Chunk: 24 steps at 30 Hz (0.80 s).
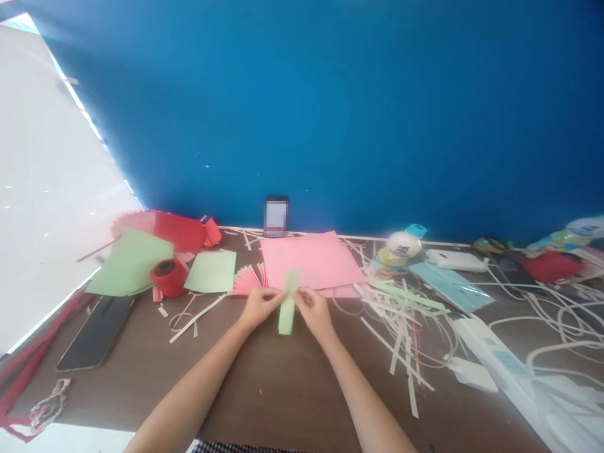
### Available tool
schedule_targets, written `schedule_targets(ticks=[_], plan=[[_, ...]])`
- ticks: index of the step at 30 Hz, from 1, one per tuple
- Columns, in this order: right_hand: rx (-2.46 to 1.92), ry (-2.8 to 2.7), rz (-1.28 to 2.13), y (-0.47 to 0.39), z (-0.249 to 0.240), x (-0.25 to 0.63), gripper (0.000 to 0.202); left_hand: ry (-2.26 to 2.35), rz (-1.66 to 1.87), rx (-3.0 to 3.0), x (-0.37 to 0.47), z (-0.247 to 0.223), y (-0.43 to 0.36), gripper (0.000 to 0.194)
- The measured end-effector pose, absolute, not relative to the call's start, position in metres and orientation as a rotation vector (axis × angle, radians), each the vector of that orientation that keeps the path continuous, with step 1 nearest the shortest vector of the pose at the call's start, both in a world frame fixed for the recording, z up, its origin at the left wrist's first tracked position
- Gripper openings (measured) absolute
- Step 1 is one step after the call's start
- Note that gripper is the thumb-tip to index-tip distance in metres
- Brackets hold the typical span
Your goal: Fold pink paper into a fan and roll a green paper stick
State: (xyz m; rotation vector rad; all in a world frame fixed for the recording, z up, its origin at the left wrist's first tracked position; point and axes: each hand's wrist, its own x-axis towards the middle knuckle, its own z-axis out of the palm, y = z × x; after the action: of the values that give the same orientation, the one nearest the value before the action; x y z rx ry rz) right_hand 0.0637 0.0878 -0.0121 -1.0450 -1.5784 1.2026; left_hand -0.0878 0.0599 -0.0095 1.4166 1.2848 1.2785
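A narrow green folded paper strip (285, 316) stands lengthwise between my hands above the brown table. My left hand (258, 306) pinches its left edge near the middle. On the opposite edge, my right hand (312, 308) is closed with thumb and fingers together on the strip. Behind the strip lies a pink paper sheet (311, 255), partly covered by it. A pink pleated paper fan (250, 278) rests just left of that sheet, beside a square of green paper (211, 272).
At left are green sheets (134, 264), a red ribbon roll (168, 277) and a dark phone (97, 332). Paper offcuts (401, 327), a bottle (403, 244), a power strip (495, 352) and white cables crowd the right. Another phone (276, 217) leans on the blue wall.
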Motion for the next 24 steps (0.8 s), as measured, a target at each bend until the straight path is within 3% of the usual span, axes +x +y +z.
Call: schedule_targets(ticks=[24], plan=[[-1.010, -1.604, 1.342, 0.0872, -0.0145, 0.0624, 0.031, 1.311, 1.479, 1.014, -0.0841, -0.0116, 0.0617, 0.024]])
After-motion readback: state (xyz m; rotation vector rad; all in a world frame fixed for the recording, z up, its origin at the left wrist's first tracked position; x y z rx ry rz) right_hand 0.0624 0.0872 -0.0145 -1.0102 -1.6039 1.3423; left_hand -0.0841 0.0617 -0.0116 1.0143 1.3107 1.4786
